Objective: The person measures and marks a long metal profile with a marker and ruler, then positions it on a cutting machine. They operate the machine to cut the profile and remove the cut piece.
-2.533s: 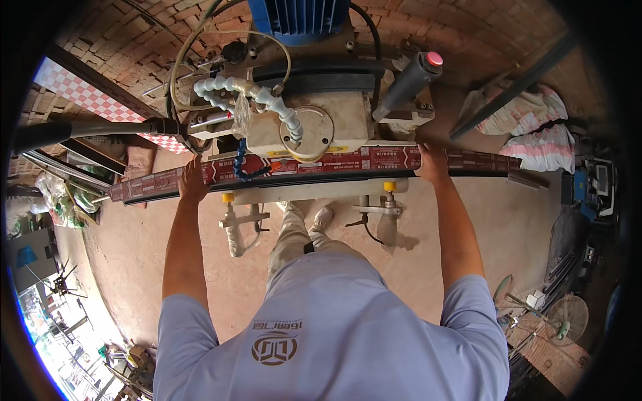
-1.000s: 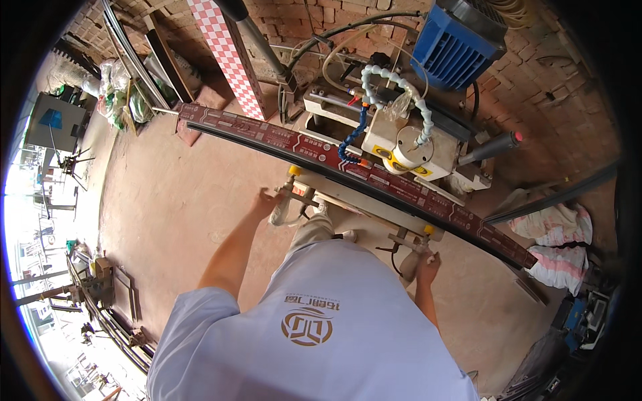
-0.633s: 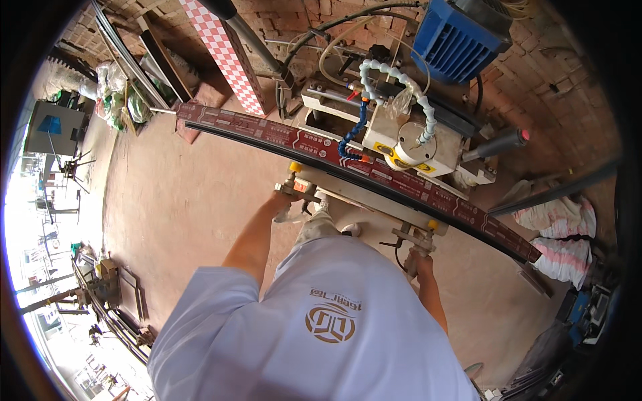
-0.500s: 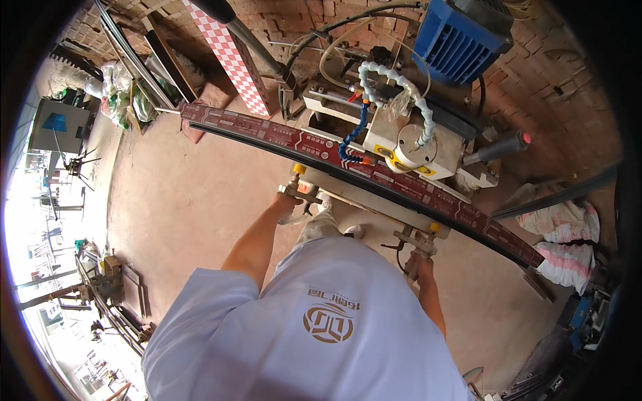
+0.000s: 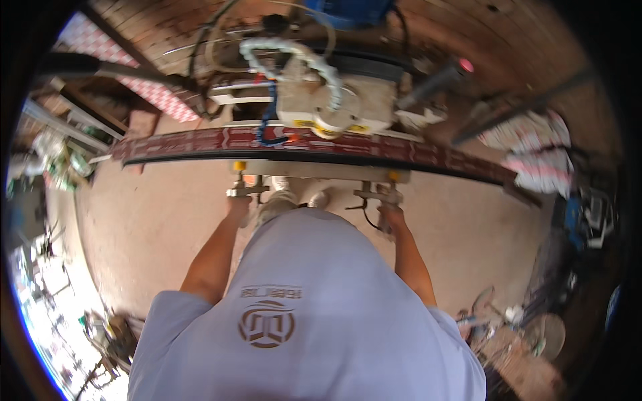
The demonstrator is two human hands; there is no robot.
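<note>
The left hand [image 5: 237, 208] touches a yellow-tipped grey metal clamp [image 5: 249, 190], the right hand [image 5: 392, 216] its twin clamp [image 5: 380, 195]; I can't tell how far either closes. Beyond runs a long red-wrapped bar [image 5: 200, 141].

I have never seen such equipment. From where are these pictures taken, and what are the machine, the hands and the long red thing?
The camera sits on the person's head, looking down; its wide lens bends straight edges. No robot here: the bare left hand is at the left clamp, the right hand at the right clamp; blur hides the exact grip. The red-wrapped bar, with a black strip along its near side, lies across the front of the pale machine, which has a blue motor.
</note>
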